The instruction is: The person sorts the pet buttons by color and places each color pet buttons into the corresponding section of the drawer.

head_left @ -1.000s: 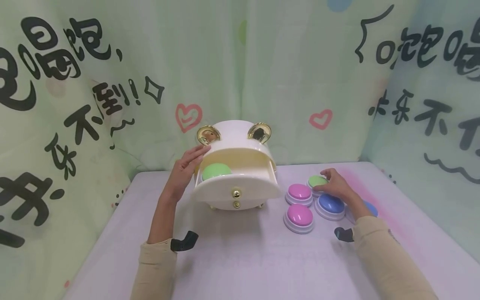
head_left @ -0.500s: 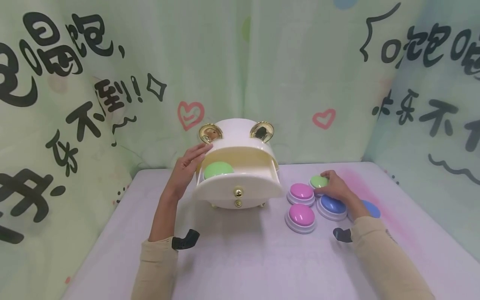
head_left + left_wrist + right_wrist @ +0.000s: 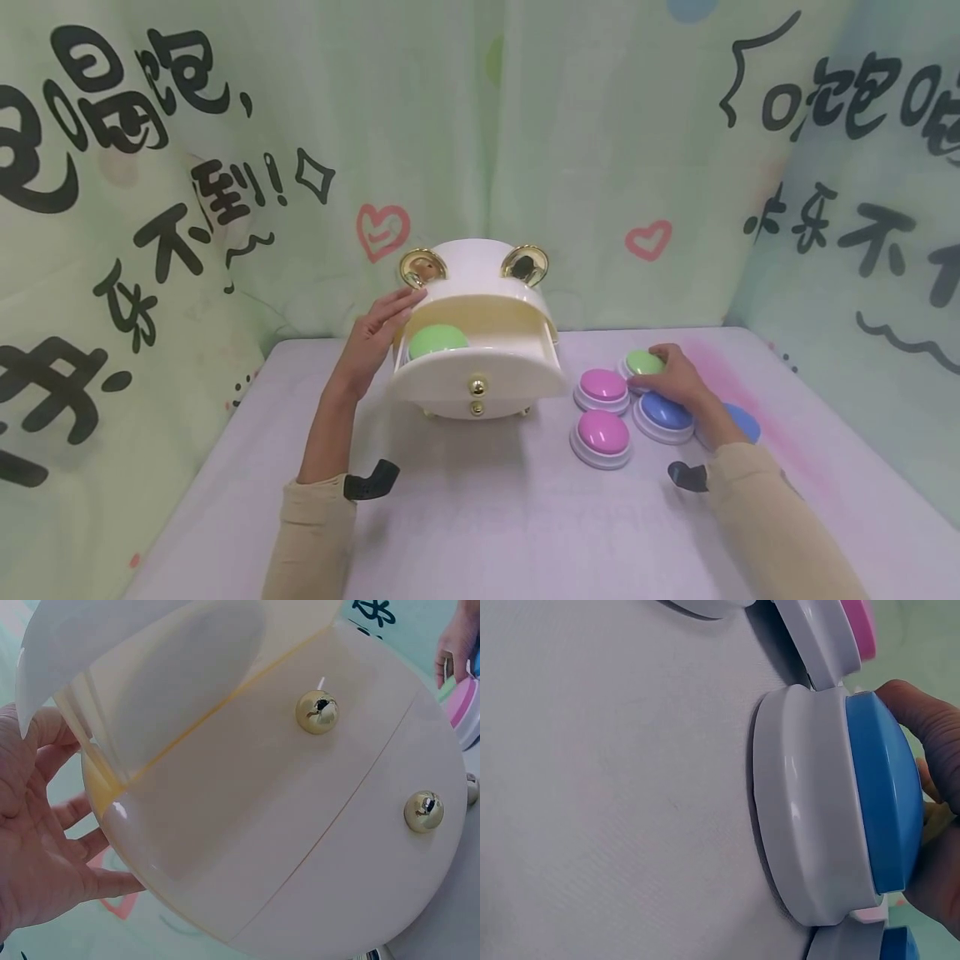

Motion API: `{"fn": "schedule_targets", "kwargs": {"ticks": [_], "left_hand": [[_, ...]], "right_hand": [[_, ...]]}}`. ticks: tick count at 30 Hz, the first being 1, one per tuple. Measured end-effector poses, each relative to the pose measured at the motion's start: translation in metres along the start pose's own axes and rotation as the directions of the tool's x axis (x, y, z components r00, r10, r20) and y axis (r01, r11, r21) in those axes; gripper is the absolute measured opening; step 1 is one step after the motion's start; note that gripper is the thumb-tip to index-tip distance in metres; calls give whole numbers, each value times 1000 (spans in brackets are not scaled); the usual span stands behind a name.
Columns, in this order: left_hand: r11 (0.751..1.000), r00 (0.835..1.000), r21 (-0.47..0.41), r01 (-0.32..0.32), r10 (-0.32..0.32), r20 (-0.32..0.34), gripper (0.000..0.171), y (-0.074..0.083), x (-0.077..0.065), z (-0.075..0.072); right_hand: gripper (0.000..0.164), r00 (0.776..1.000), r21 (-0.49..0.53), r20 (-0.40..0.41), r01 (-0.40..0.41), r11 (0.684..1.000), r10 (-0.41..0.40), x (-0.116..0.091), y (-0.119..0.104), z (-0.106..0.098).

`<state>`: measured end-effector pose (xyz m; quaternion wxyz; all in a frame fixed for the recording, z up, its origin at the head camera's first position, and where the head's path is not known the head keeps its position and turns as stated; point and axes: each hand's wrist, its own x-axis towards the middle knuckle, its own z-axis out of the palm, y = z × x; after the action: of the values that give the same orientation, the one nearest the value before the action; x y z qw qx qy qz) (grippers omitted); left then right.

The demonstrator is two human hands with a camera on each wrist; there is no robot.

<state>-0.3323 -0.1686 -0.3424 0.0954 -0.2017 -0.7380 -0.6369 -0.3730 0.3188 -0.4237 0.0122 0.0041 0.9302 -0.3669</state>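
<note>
A white rounded box (image 3: 468, 262) with two gold-rimmed round ears stands on the table, its upper drawer (image 3: 435, 379) pulled out. Inside the drawer, at the left, lies a green-topped push button (image 3: 438, 339). My left hand (image 3: 372, 337) rests against the box's left side with its fingers straight; the left wrist view shows them spread along the edge. To the right of the box, my right hand (image 3: 678, 379) grips another green push button (image 3: 643, 364) between thumb and fingers. A blue push button (image 3: 666, 410) stands just in front of that hand, large in the right wrist view.
Two pink push buttons (image 3: 603, 432) stand between the box and the blue one. A second blue push button (image 3: 744, 422) is partly hidden behind the right forearm. A printed curtain (image 3: 555, 167) hangs behind the white table (image 3: 487, 517).
My right hand and the green push button it grips have shifted slightly to the right. The left hand stays at the box's side, and the drawer has not moved.
</note>
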Motion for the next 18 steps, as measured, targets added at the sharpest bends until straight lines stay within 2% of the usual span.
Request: {"fn": "schedule_targets", "kwargs": {"ticks": [9,18], "left_hand": [[1000,1000,13,-9,9,3,38,0,0,-1],[1000,1000,13,-7,7,-4,38,-1,0,-1]], "right_hand": [[96,997,109,-71,28,994,-21,-1,7,-1],[99,993,221,-114,-14,975,40,-12,2,-2]]}}
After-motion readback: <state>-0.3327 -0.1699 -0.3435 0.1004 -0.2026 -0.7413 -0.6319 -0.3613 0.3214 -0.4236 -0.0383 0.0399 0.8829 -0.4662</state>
